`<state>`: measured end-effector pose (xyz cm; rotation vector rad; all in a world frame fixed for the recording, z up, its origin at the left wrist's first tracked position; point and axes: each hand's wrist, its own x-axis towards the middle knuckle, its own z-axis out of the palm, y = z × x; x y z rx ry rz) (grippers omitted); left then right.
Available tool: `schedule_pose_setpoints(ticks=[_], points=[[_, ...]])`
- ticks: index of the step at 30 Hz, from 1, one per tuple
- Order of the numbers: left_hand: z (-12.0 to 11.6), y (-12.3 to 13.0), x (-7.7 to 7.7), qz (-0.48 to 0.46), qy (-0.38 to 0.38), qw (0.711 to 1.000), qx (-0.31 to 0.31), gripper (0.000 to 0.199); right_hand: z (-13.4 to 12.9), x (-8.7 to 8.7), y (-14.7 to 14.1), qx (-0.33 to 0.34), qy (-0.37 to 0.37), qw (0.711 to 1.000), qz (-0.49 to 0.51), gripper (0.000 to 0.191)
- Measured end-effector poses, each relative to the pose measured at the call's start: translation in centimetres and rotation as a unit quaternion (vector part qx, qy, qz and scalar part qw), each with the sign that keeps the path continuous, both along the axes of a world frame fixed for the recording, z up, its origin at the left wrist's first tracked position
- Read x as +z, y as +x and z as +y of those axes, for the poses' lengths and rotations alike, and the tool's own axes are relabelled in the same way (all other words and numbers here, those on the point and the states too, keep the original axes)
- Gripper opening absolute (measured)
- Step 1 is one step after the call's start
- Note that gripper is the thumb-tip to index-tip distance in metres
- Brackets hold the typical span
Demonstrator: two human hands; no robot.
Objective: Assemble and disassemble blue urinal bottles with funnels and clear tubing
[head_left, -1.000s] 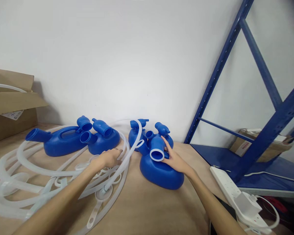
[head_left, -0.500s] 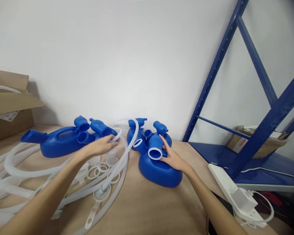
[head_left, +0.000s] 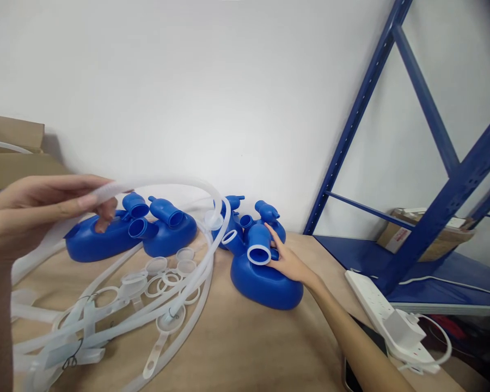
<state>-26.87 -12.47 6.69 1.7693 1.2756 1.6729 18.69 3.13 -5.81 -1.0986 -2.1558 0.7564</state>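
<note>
My left hand [head_left: 61, 209] is raised at the left, its fingers closed round a translucent plastic hose [head_left: 175, 181]. From there the hose arcs right, and its far part comes down by the blue bottles at the back. My right hand [head_left: 288, 261] grips the neck of a blue plastic bottle [head_left: 265, 288] standing on the table. This bottle has a wide mouth with a white ring [head_left: 259, 255] facing me and a second, narrower spout [head_left: 233, 239] with a white rim. Some of the right fingers are hidden behind the neck.
More blue bottles [head_left: 171, 237] stand along the wall. White caps [head_left: 156, 265], rings [head_left: 163, 284] and tied hoses [head_left: 147, 321] cover the left of the table [head_left: 249, 348]. At right are a power strip [head_left: 375, 305], a phone [head_left: 351, 375] and a blue shelf frame [head_left: 351, 136]. A cardboard box [head_left: 12, 133] stands far left.
My left hand has moved left and toward me, pulling the hose up into a wide arc. My right hand stays on the bottle's neck.
</note>
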Motion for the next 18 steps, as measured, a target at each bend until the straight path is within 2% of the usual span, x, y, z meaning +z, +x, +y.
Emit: schedule_pose_setpoints(ticks=[4,6,12,16,18], points=[[0.4,0.8,0.0,-0.107,0.057,0.992,-0.035,0.031,0.0,0.0,0.0,0.008,-0.015,0.999,0.027,0.112],[1.0,1.1,-0.1,-0.115,0.052,0.99,-0.057,0.03,0.0,0.0,0.0,0.015,-0.02,0.999,0.037,0.113],[2.9,2.1,-0.7,0.003,-0.025,0.987,-0.162,0.025,-0.1,0.3,0.5,0.041,-0.035,0.997,0.06,0.118],[3.4,2.7,-0.7,0.045,-0.049,0.976,-0.208,0.024,0.2,0.7,1.8,0.048,-0.043,0.997,0.043,0.116],[3.5,2.5,-0.7,0.078,-0.058,0.969,-0.225,0.025,0.3,1.0,2.6,0.036,-0.024,0.999,0.024,0.113]])
